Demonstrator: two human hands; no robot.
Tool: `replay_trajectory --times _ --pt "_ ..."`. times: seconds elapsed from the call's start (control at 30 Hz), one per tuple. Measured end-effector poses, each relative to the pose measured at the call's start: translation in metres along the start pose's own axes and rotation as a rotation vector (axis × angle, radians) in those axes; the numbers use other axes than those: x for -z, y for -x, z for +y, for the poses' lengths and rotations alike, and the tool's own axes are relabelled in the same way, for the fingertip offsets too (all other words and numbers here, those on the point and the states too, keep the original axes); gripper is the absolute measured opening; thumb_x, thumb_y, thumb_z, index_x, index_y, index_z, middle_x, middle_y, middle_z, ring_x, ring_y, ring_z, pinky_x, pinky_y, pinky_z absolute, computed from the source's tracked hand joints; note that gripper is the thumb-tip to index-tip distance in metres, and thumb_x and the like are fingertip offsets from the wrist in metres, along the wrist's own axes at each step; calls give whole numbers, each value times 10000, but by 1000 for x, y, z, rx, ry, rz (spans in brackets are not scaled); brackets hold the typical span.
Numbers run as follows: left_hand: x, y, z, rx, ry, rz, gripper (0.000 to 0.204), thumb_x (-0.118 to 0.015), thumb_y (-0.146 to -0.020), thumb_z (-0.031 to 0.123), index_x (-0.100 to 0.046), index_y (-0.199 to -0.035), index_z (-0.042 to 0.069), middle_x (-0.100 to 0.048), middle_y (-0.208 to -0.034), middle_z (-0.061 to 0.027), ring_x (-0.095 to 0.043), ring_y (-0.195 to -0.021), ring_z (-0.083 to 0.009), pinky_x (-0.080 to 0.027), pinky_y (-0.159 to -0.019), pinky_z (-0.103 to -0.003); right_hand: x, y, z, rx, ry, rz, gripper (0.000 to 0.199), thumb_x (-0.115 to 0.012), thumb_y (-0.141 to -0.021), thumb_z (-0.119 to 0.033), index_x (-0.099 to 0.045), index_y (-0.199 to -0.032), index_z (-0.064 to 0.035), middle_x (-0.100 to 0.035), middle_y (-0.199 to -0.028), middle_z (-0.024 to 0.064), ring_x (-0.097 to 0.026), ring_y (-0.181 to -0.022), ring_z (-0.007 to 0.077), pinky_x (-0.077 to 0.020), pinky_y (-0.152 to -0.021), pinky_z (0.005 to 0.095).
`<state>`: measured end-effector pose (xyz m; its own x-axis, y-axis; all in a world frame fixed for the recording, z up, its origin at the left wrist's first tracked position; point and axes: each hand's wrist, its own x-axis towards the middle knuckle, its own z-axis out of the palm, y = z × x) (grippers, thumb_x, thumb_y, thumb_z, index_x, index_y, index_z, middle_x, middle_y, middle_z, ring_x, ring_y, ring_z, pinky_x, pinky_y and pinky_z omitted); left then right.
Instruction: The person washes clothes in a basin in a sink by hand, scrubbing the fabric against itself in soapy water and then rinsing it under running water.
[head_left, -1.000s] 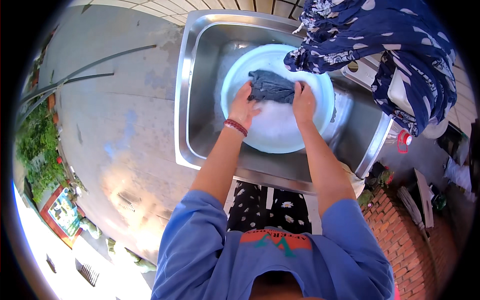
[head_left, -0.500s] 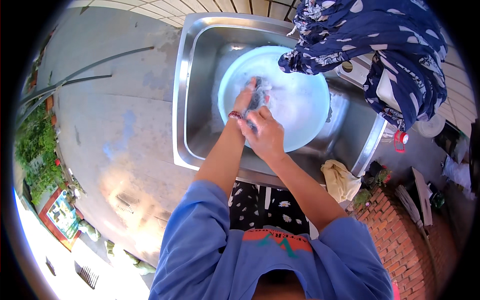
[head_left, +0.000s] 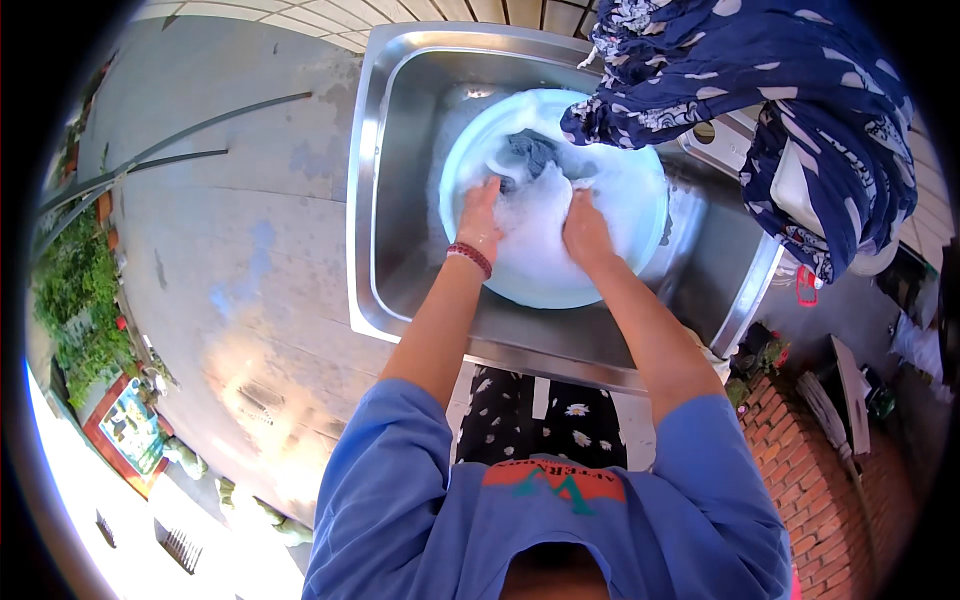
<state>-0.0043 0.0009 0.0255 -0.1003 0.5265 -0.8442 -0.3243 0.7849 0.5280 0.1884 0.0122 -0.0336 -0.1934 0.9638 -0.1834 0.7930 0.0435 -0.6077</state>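
Observation:
A pale blue basin (head_left: 545,300) full of white suds (head_left: 540,220) sits in a steel sink. Dark grey wet cloth (head_left: 532,152) shows through the foam towards the basin's far side. My left hand (head_left: 481,215), with a red beaded bracelet (head_left: 470,258) at its wrist, is at the left of the suds; its visible fingers stretch forward. On the right, my right hand (head_left: 587,230) dips into the foam with its fingers drawn together, their tips hidden. A foamy ridge rises between my hands; whether cloth lies under it cannot be told.
The steel sink (head_left: 362,200) surrounds the basin. Navy patterned fabric (head_left: 830,75) hangs in a bunch over the sink's right corner and overlaps the basin's rim. A tiled wall (head_left: 450,10) runs behind. Beyond the right end stand a red-handled item (head_left: 806,288) and brickwork (head_left: 800,450).
My hands, together at the basin's left with the dark cloth between them, have moved apart. The right hand has shifted right; the dark cloth now lies farther forward in the suds.

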Motion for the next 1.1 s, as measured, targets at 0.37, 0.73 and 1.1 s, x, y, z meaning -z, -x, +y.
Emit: replay_trajectory --times 0.37,0.73,1.1 --pt "-25 -22 17 32 405 -266 548 -560 -909 443 -458 -1277 50 -583 -1102 -91 -603 -915 -200 -516 -739 -344 46 43 -126 -5 -389 75 206 -644 -838 -271 -626 -807 -68 -561 -741 122 -581 -622 324 -459 -609 394" --pt "-38 18 2 18 419 55 427 -508 -942 323 -469 -1305 102 -508 -1221 -54 -504 -1102 -229 -448 -888 -418 25 -26 -38 -473 -425 70 420 -435 -945 -368 -646 -866 -13 -622 -725 229 -613 -705 407 -462 -696 465" --pt "-28 -14 -6 -34 32 122 670 -556 -897 407 -340 -1422 52 -435 -1355 -113 -514 -1117 -227 -430 -924 -356 25 -19 -42 -360 -305 35 354 -618 -820 -244 -600 -1070 5 -604 -1019 186 -609 -830 387 -481 -760 439"
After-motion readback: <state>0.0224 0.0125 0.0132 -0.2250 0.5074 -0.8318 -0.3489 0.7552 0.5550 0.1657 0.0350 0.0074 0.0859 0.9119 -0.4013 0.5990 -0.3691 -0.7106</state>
